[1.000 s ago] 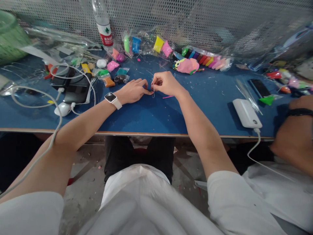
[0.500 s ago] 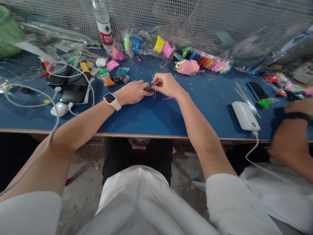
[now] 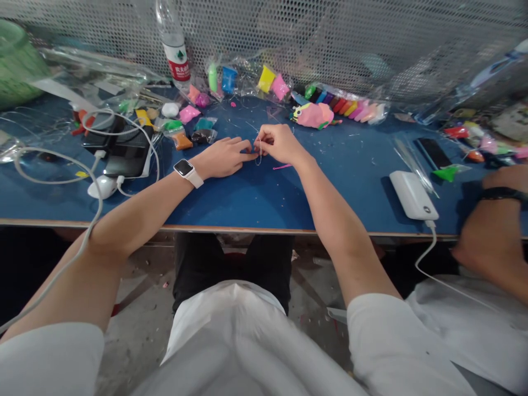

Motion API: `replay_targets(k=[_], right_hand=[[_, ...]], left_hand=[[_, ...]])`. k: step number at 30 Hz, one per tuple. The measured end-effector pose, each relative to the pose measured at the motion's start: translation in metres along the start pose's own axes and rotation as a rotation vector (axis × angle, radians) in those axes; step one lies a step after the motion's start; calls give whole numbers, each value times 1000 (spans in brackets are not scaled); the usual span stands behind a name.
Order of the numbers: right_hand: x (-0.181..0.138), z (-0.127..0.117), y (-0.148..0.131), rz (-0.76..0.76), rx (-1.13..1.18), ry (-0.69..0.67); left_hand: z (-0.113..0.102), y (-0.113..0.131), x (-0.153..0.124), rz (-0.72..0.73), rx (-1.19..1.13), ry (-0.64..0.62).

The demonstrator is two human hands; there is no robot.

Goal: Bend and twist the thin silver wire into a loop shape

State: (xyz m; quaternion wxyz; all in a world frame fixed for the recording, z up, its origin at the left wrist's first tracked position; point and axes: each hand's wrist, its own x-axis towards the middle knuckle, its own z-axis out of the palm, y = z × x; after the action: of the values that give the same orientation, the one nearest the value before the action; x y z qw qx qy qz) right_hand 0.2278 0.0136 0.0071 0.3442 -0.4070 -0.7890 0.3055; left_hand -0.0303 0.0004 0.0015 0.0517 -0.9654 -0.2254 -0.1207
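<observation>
My right hand [image 3: 278, 144] pinches a thin pale thread [image 3: 259, 157] between thumb and fingertips, and the thread hangs in a small loop. Close against it on the left lies my left hand [image 3: 225, 157], low over the table, its thumb and index finger brought to the same thread. The exact grip of its fingertips is too small to see clearly. Just below my right hand, a slim pink stick [image 3: 282, 166] rests on the blue table [image 3: 256, 206]. Behind it, to the right, sits a pink clay figure [image 3: 315, 114] with yellow and green parts.
Clay packets [image 3: 202, 136], a water bottle [image 3: 176, 55] and a row of coloured clay [image 3: 342, 103] line the back by the mesh. Phones [image 3: 126, 151] and cables are at left. A white power bank [image 3: 412, 195] lies right, near another person's arm [image 3: 493, 220].
The view has shifted slightly. Both hands keep nearly the same position around the thread, with only small finger movement.
</observation>
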Motion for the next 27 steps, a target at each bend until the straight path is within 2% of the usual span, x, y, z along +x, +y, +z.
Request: replay_targets(k=[4,8,11,15,19,23,27], right_hand=[[1,-1,4,20,-79,113],[3,-2,7,50,-123,248],[4,0,4,60,-123,291],[4,6,-4,71,-42,286],[6,8,-4,78,57,282],[9,7,3,18,189,257],[10,7,4,-33,348,218]], left_hand=[[-2,7,4,-67,-425,139],[3,13,10,-308,-969,262],[9,14,12,-439,-1206,339],[9,12,13,-484,-1352,355],[8,8,12,-474,-1359,399],[8,5,12,-497,-1411,490],[5,1,11,-508,-1475,529]])
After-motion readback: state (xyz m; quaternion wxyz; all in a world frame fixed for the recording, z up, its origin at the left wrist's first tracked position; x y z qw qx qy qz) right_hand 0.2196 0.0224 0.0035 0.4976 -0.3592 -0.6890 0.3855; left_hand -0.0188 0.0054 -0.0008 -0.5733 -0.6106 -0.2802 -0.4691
